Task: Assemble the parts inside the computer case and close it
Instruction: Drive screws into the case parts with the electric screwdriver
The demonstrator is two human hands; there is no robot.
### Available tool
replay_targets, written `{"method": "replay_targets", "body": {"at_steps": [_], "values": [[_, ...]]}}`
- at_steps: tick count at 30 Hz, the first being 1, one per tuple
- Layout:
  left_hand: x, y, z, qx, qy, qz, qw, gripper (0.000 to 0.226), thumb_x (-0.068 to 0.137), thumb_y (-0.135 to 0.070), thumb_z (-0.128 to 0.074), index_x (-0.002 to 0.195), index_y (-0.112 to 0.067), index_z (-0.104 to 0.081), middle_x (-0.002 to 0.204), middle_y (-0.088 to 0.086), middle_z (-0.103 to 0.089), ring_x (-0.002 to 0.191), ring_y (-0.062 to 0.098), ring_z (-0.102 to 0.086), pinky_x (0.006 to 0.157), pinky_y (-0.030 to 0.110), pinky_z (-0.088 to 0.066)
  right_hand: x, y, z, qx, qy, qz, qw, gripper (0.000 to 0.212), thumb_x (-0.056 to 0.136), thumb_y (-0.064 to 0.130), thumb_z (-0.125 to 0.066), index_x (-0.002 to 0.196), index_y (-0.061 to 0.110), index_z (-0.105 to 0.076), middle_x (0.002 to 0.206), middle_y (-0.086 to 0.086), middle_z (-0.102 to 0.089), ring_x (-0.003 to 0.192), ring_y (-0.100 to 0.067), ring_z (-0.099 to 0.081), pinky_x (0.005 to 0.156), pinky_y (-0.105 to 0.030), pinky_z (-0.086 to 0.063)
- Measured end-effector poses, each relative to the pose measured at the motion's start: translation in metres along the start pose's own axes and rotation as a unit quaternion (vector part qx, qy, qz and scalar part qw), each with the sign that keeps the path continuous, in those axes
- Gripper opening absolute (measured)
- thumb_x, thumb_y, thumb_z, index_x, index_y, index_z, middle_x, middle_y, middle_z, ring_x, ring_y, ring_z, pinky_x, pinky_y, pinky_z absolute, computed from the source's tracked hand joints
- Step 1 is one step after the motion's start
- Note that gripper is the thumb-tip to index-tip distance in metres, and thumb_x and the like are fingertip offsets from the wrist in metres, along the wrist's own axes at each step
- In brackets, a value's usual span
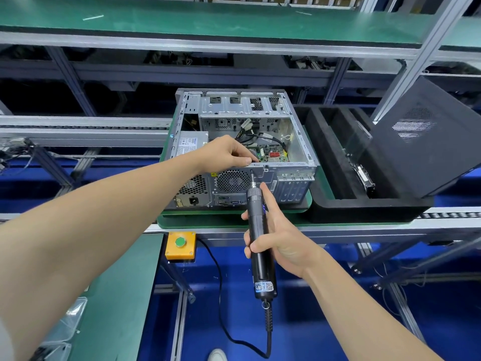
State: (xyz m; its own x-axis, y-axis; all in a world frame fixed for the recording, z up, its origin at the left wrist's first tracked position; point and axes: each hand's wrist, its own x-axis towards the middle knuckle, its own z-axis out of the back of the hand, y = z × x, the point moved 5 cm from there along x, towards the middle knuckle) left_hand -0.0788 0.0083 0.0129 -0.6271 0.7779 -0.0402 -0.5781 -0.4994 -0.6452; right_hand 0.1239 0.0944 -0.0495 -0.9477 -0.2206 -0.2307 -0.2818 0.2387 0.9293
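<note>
The open computer case (302,142) lies on its side on a green pallet, its rear panel toward me and the motherboard (273,155) visible inside. My left hand (229,152) reaches over the rear top edge with fingers curled, pinching something small at the rim; what it pinches is hidden. My right hand (276,235) grips a black electric screwdriver (259,230), whose bit touches the rear panel just below the rim, beside the fan grille (231,181). The dark side panel (426,136) leans upright at the right.
A black foam tray (325,204) with slots stands right of the case and holds a part. A yellow box with a green button (181,244) sits at the bench edge. The screwdriver's cable (223,308) hangs below. Conveyor rails run left and right.
</note>
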Motion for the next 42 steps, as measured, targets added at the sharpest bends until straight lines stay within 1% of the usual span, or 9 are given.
{"method": "replay_targets", "body": {"at_steps": [7,9,12,17,19,23,25,38,42], "values": [[-0.002,-0.006,0.001,0.006,0.002,-0.006,1.0,0.023,0.102,-0.026,-0.059,0.119,-0.024,-0.075,0.063,-0.038,-0.062,0.046,-0.006,-0.046,0.049,0.004,-0.033,0.001,-0.002,-0.001,-0.002,-0.014,-0.005,1.0,0.135,0.066,-0.017,-0.07,0.155,0.066,-0.012,0.132,-0.018,-0.048,0.083,-0.031,-0.06,0.083,-0.046,-0.056],[-0.004,-0.008,0.002,0.005,0.001,-0.014,1.0,0.024,0.102,-0.025,-0.06,0.12,-0.022,-0.075,0.077,-0.039,-0.065,0.046,-0.006,-0.049,0.049,0.004,-0.034,0.0,-0.002,-0.001,0.002,-0.017,-0.001,1.0,0.134,0.066,-0.017,-0.069,0.156,0.064,-0.012,0.132,-0.018,-0.048,0.081,-0.03,-0.06,0.08,-0.045,-0.056],[-0.006,-0.011,0.002,0.001,0.0,-0.029,1.0,0.024,0.102,-0.02,-0.06,0.121,-0.017,-0.074,0.094,-0.046,-0.041,0.069,-0.006,-0.063,0.049,0.0,-0.033,0.0,-0.001,-0.002,0.004,-0.017,-0.002,1.0,0.135,0.066,-0.017,-0.068,0.156,0.065,-0.011,0.131,-0.018,-0.048,0.081,-0.03,-0.06,0.079,-0.045,-0.056],[-0.004,-0.006,0.001,-0.007,-0.014,-0.022,1.0,0.022,0.1,-0.021,-0.062,0.117,-0.018,-0.077,0.086,-0.042,-0.06,0.048,-0.011,-0.049,0.049,0.002,-0.033,0.0,0.0,-0.003,0.001,-0.016,-0.005,1.0,0.134,0.066,-0.017,-0.067,0.156,0.066,-0.011,0.133,-0.02,-0.046,0.081,-0.03,-0.06,0.08,-0.047,-0.056],[-0.004,-0.005,0.001,-0.009,-0.018,-0.021,1.0,0.021,0.1,-0.022,-0.063,0.116,-0.018,-0.077,0.074,-0.035,-0.066,0.048,-0.012,-0.049,0.049,0.002,-0.033,0.001,-0.001,-0.003,0.0,-0.016,-0.007,1.0,0.134,0.066,-0.017,-0.067,0.156,0.066,-0.012,0.134,-0.02,-0.046,0.081,-0.03,-0.059,0.081,-0.048,-0.055],[-0.003,-0.004,0.0,-0.011,-0.011,-0.023,1.0,0.022,0.101,-0.02,-0.061,0.118,-0.018,-0.076,0.093,-0.045,-0.051,0.053,-0.019,-0.051,0.053,-0.002,-0.034,0.002,-0.003,-0.004,0.01,-0.02,-0.003,1.0,0.135,0.065,-0.018,-0.067,0.156,0.066,-0.012,0.13,-0.017,-0.048,0.08,-0.031,-0.058,0.078,-0.046,-0.055],[-0.002,-0.003,0.0,-0.003,-0.006,-0.013,1.0,0.023,0.101,-0.022,-0.061,0.119,-0.022,-0.075,0.083,-0.044,-0.064,0.06,-0.022,-0.053,0.058,-0.002,-0.036,0.002,-0.003,-0.003,0.013,-0.021,-0.002,1.0,0.135,0.065,-0.018,-0.067,0.156,0.065,-0.012,0.131,-0.018,-0.048,0.08,-0.03,-0.058,0.078,-0.045,-0.056],[0.0,0.004,0.0,-0.011,-0.05,-0.008,0.999,0.016,0.097,-0.027,-0.069,0.108,-0.024,-0.079,0.058,-0.039,-0.058,0.057,-0.021,-0.052,0.05,-0.001,-0.034,0.002,-0.002,-0.004,0.01,-0.024,-0.003,1.0,0.134,0.065,-0.018,-0.066,0.155,0.066,-0.013,0.132,-0.018,-0.046,0.081,-0.032,-0.057,0.079,-0.046,-0.055],[0.003,0.011,0.0,-0.024,-0.058,0.015,0.998,0.015,0.093,-0.031,-0.073,0.103,-0.024,-0.081,0.069,-0.04,-0.064,0.068,-0.022,-0.057,0.057,-0.003,-0.036,0.001,-0.002,-0.004,0.01,-0.022,-0.001,1.0,0.134,0.065,-0.018,-0.066,0.156,0.065,-0.012,0.13,-0.018,-0.047,0.079,-0.031,-0.057,0.077,-0.043,-0.056]]}}
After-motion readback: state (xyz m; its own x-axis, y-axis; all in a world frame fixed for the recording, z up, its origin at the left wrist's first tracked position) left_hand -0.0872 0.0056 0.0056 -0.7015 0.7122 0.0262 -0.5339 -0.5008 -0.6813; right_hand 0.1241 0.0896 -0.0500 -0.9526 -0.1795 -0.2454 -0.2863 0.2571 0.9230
